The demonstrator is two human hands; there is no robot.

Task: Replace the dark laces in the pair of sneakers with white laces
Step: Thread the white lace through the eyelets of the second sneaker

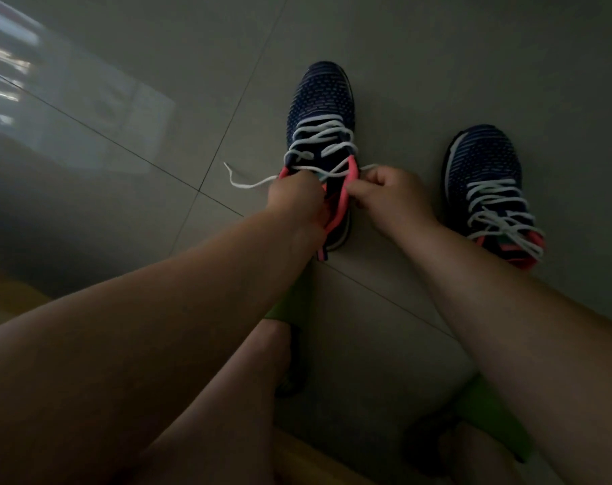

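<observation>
Left hand (297,194) and right hand (385,190) each pinch white lace (318,134) end at near sneaker (320,110) collar — second sneaker (486,176) laced, just right.

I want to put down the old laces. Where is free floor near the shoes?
Bare floor lies left of the left sneaker, beyond its loose lace end, and between both sneakers. Around that sneaker's collar, both hands crowd it.
</observation>
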